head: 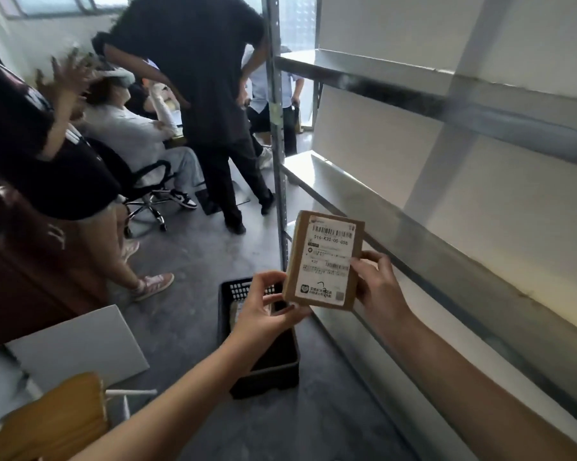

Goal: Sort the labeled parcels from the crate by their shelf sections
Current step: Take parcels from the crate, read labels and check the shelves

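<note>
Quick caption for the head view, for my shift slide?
Left hand and right hand hold a labeled parcel before the metal shelving, black crate on the floor below.

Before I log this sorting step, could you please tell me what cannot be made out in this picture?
Head view only:
1. Label on the parcel: code 516-K20-00-058 reads; the fine print below is too small.
2. Contents of the black crate: mostly hidden by the left hand and the dark interior.
3. Fingers of the right hand behind the parcel: hidden by it.
4. Section marks on the metal shelving: none legible; the rails are blurred.
</note>
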Available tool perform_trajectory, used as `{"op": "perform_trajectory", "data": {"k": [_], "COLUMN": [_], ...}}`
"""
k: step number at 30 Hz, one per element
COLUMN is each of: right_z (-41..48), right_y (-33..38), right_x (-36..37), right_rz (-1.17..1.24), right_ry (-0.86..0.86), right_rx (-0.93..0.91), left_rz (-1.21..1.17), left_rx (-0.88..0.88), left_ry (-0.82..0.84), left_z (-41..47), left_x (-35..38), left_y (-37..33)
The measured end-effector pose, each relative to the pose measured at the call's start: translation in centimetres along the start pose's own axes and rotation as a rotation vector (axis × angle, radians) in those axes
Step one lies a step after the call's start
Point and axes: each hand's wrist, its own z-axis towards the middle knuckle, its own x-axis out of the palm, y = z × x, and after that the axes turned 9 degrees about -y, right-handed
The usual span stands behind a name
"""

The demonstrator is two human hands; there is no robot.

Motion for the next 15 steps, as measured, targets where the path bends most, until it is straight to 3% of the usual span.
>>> {"op": "perform_trajectory", "data": {"k": [6, 15], "right_z": [9.3, 18.8], "right_y": [1.0, 0.2], "right_x": [2.0, 4.1], "right_rz": [-0.154, -0.246], "right_ry": [0.159, 0.317], "right_rx": [-0.005, -0.003], "left_rz": [-0.11, -0.087], "left_rx": [-0.167, -0.217], "left_ry": [-0.097, -0.27], "left_z": [7.6, 15.3], "left_x": [1.9, 2.9], "left_y": [-0.7, 1.6]}}
